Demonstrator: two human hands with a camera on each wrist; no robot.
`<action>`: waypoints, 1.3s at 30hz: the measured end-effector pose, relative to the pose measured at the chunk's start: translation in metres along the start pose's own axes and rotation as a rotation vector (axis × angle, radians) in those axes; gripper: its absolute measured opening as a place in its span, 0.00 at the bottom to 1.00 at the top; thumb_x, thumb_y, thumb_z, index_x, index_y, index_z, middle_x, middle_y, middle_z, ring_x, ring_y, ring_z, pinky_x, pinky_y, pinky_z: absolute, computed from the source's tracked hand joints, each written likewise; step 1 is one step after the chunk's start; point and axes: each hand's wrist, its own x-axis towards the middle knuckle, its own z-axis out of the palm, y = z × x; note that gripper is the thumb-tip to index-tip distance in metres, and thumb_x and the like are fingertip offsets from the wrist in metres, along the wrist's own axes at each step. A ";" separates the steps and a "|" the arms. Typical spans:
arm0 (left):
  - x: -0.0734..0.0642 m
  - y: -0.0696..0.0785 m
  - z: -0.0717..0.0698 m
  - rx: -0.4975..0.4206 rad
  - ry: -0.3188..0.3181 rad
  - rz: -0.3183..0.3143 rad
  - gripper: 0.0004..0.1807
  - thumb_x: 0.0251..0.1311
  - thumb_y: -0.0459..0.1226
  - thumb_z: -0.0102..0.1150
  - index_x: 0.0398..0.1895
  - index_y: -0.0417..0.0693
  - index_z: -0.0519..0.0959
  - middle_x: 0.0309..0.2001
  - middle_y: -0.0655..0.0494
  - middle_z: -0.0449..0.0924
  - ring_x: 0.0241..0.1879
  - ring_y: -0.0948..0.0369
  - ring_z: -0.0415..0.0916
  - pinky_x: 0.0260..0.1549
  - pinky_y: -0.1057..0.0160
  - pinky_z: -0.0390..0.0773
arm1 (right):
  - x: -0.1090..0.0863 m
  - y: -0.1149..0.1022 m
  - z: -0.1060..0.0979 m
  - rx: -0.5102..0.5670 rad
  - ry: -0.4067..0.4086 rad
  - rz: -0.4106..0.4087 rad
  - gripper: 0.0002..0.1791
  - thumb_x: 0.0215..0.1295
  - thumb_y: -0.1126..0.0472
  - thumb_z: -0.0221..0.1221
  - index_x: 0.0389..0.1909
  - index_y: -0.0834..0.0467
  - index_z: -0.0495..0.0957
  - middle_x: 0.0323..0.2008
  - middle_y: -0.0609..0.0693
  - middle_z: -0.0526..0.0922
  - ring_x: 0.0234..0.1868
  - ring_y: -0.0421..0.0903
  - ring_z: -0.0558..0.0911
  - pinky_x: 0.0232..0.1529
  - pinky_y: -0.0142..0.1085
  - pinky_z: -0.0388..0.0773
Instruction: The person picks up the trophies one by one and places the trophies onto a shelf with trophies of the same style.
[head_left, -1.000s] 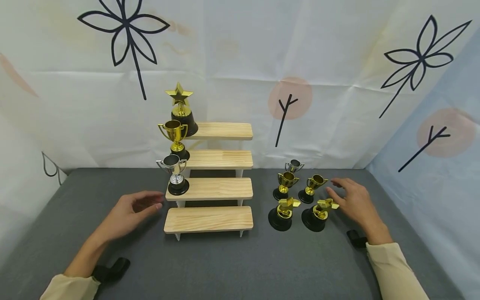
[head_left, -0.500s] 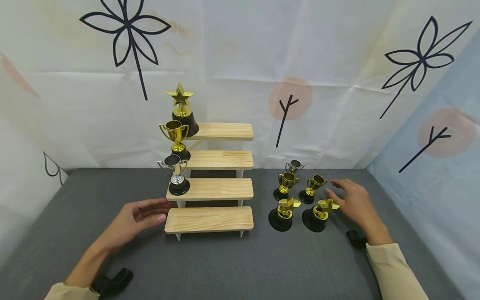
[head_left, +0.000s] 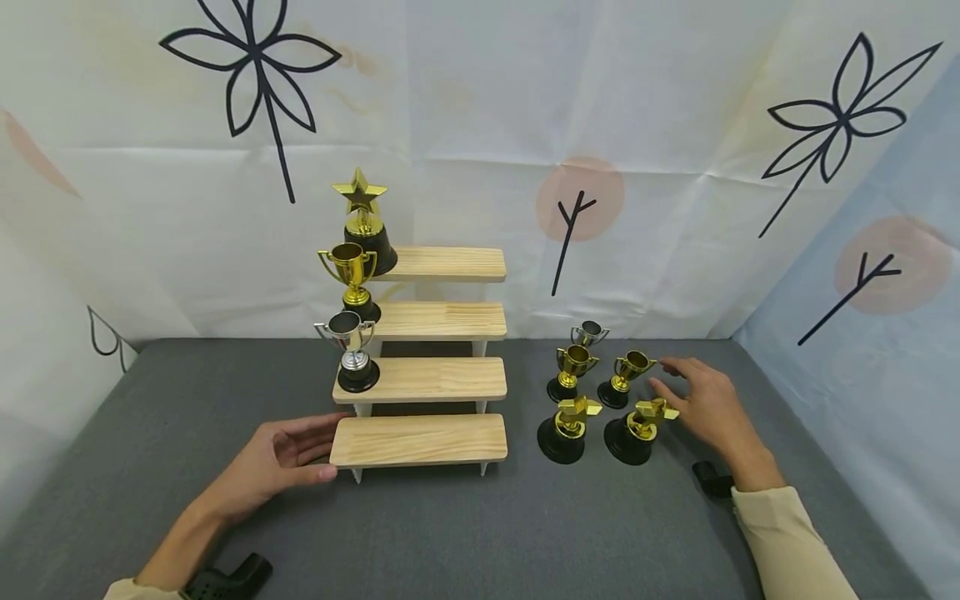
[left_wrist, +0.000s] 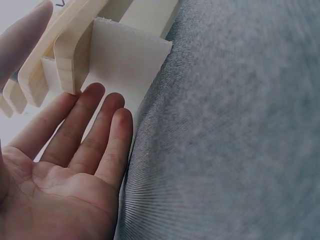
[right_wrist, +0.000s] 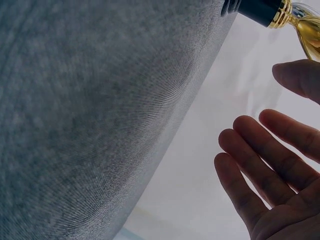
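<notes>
At the left end of the lowest wooden step [head_left: 420, 441] is my left hand [head_left: 281, 460], fingers extended and thumb apart. In the left wrist view its fingertips [left_wrist: 121, 117] come right up to the step's end and the white support [left_wrist: 125, 57]. My right hand [head_left: 701, 406] lies beside the trophies at the right, holding nothing, its fingers relaxed. Nearest to it are a gold cup [head_left: 632, 367] and a gold star trophy [head_left: 636, 429]. Left of those stand another gold cup [head_left: 574, 362], a second star trophy [head_left: 567, 427] and a silver cup [head_left: 588, 332] behind.
The stepped wooden stand bears a gold star trophy [head_left: 362, 204], a gold cup [head_left: 350, 265] and a silver cup [head_left: 351, 337] at the left ends of its upper steps. A patterned cloth wall [head_left: 465, 100] rises behind the grey table [head_left: 480, 542].
My left hand has moved toward me and slightly right, from beside the second-lowest step down to the lowest step's end. The right hand and the trophies stay in place.
</notes>
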 end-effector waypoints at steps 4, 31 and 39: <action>0.000 -0.003 0.000 0.013 -0.001 0.023 0.37 0.58 0.20 0.65 0.71 0.21 0.61 0.69 0.42 0.70 0.62 0.60 0.76 0.61 0.63 0.78 | 0.001 0.000 0.000 -0.002 -0.023 0.022 0.22 0.67 0.62 0.67 0.56 0.71 0.78 0.46 0.68 0.83 0.46 0.67 0.81 0.45 0.67 0.78; -0.001 -0.009 0.000 0.050 0.081 0.051 0.36 0.55 0.20 0.69 0.67 0.17 0.64 0.62 0.59 0.79 0.60 0.63 0.77 0.58 0.65 0.80 | -0.009 -0.015 -0.020 0.333 0.234 0.125 0.19 0.66 0.61 0.68 0.55 0.64 0.81 0.48 0.59 0.85 0.48 0.39 0.82 0.56 0.32 0.79; -0.001 -0.011 -0.001 0.041 0.070 0.066 0.36 0.54 0.19 0.68 0.66 0.17 0.64 0.62 0.60 0.79 0.61 0.63 0.77 0.59 0.65 0.79 | -0.018 -0.018 -0.033 0.686 0.203 0.146 0.15 0.67 0.71 0.64 0.54 0.70 0.80 0.44 0.38 0.87 0.45 0.33 0.84 0.49 0.19 0.80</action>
